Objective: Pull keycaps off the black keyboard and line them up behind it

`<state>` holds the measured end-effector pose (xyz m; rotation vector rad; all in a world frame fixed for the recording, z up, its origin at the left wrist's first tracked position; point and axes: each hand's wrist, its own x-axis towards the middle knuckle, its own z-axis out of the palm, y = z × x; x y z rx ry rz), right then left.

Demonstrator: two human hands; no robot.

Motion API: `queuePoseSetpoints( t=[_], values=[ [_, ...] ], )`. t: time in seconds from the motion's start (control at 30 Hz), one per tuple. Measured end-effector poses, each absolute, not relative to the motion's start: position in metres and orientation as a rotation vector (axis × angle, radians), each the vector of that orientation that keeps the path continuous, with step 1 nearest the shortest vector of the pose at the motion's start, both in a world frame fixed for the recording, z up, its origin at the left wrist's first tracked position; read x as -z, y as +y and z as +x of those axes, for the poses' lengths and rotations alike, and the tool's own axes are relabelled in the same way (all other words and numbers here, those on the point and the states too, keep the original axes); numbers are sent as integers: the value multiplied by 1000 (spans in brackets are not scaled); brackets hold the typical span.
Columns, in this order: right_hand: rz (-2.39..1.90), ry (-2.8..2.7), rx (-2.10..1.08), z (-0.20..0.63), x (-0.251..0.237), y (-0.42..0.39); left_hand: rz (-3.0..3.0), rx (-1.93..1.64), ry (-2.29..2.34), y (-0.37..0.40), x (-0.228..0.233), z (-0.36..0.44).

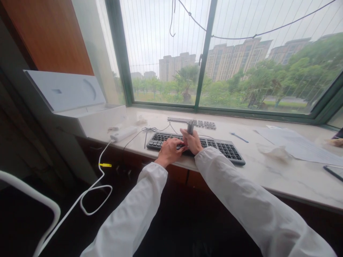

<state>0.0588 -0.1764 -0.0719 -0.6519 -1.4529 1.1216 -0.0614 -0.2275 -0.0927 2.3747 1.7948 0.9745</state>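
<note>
A dark keyboard (pixel 225 148) lies on the pale marble sill (pixel 268 171) in front of the window. My left hand (pixel 169 151) rests on its keys near the middle, fingers bent down onto them. My right hand (pixel 193 141) is just to the right of it, closed around a small grey upright tool (pixel 190 127) held over the keys. Both arms wear white sleeves. A second, slimmer grey keyboard (pixel 198 123) lies behind the dark one, nearer the glass.
A white open box (pixel 80 107) stands at the left end of the sill, with a white power strip (pixel 123 133) and its white cable (pixel 91 189) hanging to the floor. Papers (pixel 294 144), a blue pen (pixel 239 137) and crumpled plastic (pixel 273 151) lie at right. Another person's hand (pixel 336 142) shows at the far right.
</note>
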Motion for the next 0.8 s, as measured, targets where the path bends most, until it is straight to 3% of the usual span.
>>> queuePoseSetpoints(
  t=[0.8],
  values=[
    [-607,-1397,-1227,62,72,-178,2406,-958,1816,-227,93,-61]
  ],
)
